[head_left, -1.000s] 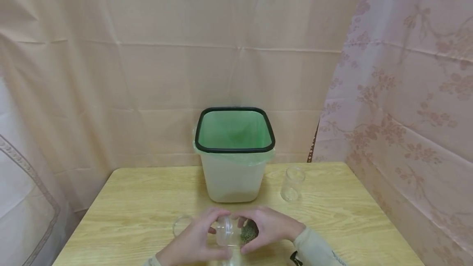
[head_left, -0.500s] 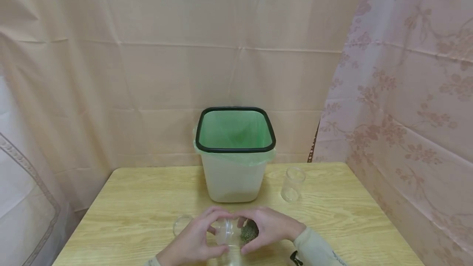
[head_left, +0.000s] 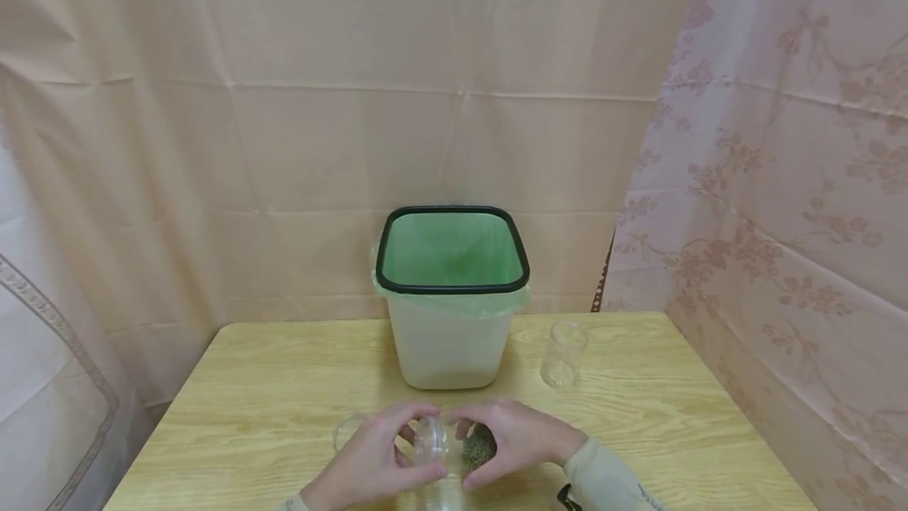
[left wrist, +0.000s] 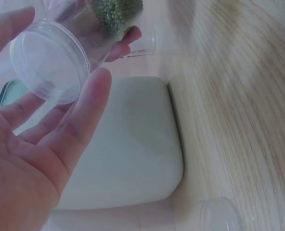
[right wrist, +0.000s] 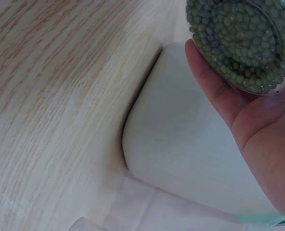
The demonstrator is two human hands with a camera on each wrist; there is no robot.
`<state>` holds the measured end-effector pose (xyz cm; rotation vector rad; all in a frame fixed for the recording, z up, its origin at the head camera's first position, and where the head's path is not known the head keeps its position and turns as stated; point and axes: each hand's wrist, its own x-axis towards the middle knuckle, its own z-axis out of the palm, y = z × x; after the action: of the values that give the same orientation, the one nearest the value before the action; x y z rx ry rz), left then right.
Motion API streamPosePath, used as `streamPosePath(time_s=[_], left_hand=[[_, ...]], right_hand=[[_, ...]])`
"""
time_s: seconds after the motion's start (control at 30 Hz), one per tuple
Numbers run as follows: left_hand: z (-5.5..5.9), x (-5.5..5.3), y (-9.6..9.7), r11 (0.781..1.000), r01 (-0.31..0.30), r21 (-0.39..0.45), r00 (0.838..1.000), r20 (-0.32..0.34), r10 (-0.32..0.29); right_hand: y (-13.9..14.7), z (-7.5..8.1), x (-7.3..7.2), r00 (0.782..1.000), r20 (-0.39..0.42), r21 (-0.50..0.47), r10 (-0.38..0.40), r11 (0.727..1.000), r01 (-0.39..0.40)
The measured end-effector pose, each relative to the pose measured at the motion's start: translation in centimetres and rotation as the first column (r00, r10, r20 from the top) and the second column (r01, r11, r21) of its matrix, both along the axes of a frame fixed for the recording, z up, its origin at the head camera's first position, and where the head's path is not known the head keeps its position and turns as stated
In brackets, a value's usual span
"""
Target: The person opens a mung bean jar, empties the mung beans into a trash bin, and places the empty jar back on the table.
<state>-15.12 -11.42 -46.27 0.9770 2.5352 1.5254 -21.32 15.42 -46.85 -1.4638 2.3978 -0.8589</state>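
A clear jar of green mung beans (right wrist: 241, 45) lies on its side between the hands, above the table. My right hand (head_left: 521, 440) grips its body near the bean-filled bottom, the thumb on the near side. At the other end, the fingers and thumb of my left hand (head_left: 376, 456) are curled round the clear lid (left wrist: 51, 62). The lid sits over the jar's mouth, and its ribbed edge shows in the left wrist view. Whether every left fingertip touches the lid, I cannot tell.
A white bin (head_left: 450, 341) with a black rim and green liner stands behind the hands. One clear jar (head_left: 563, 355) stands at the right. A round clear piece (head_left: 347, 428) lies left of the left hand. Something clear (head_left: 440, 499) shows at the table's (head_left: 269, 369) near side.
My left fingers have shifted around the lid, the index finger drawing back from the right hand and the thumb moving slightly up. The right hand and the jar stay in place.
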Motion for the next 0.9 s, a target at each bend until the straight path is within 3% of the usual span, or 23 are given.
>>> streamPosePath(time_s=[0.63, 0.9], left_hand=[[0.14, 0.16, 0.16, 0.999, -0.029, 0.019, 1.0, 0.0, 0.029], [0.11, 0.03, 0.2, 0.998, -0.06, 0.037, 0.996, -0.067, 0.062]], right_hand=[[-0.01, 0.29, 0.25, 0.999, 0.019, 0.011, -0.034, 0.999, 0.034], [0.01, 0.36, 0.18, 0.999, 0.027, -0.007, -0.04, 0.999, 0.04]])
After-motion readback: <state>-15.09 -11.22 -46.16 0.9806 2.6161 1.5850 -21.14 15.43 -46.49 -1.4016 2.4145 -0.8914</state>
